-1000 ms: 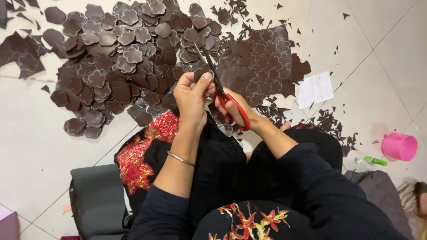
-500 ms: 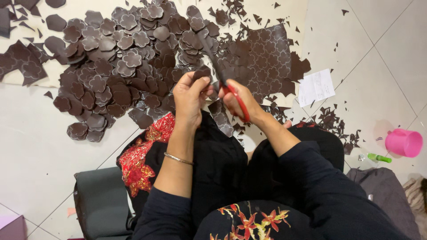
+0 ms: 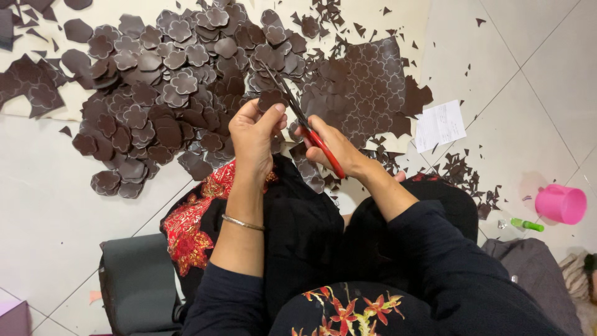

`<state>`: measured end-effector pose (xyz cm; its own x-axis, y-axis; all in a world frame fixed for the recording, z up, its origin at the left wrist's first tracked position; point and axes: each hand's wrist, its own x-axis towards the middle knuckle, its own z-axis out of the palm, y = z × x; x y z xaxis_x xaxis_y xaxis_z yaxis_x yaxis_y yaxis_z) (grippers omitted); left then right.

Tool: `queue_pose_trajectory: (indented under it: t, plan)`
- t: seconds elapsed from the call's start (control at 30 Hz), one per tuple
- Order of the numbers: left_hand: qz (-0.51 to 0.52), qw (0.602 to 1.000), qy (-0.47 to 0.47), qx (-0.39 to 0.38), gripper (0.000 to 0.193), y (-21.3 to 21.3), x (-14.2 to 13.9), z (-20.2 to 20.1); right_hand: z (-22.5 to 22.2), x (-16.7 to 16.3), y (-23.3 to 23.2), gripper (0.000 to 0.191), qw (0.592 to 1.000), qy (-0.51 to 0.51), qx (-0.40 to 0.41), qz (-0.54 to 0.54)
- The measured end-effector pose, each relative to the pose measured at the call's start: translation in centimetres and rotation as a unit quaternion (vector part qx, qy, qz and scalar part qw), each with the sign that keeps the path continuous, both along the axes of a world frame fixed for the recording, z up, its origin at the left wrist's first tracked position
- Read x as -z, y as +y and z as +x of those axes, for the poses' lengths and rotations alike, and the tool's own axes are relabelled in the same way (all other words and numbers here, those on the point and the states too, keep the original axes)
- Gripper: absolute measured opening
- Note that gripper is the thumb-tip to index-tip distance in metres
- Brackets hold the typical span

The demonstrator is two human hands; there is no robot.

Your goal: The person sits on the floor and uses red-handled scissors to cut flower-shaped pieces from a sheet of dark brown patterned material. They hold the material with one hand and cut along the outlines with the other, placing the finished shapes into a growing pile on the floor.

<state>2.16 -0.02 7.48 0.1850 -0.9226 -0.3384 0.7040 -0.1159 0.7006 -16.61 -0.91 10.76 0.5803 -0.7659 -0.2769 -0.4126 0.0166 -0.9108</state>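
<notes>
My left hand (image 3: 252,134) pinches a dark brown flower-shaped piece (image 3: 271,99) between thumb and fingers. My right hand (image 3: 333,146) grips red-handled scissors (image 3: 311,134), whose dark blades point up and left and close on that piece. Behind the hands lies a brown sheet embossed with flower outlines (image 3: 367,90). A large heap of cut brown flower pieces (image 3: 161,93) spreads over the floor to the left.
Small brown offcuts (image 3: 463,171) litter the white tiled floor on the right. A white paper slip (image 3: 440,124) lies beside the sheet. A pink cup (image 3: 561,203) and a green marker (image 3: 527,224) sit at far right. A grey cushion (image 3: 137,286) lies at lower left.
Both hands have shifted slightly left and up. The scissors have worked further round the small brown piece, which the left hand has turned.
</notes>
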Motion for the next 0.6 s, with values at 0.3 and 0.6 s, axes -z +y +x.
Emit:
queue_pose_trajectory:
  t: [0.3,0.6]
  plan:
    - [0.008,1.0,0.002,0.007,0.009,0.18,-0.42,-0.42,-0.16,0.2,-0.07,0.106,0.999,-0.032,-0.01,0.009]
    - [0.01,1.0,-0.027,0.009,0.008,0.18,-0.8,0.14,-0.61,0.73,-0.17,0.097,0.998,-0.051,-0.039,0.001]
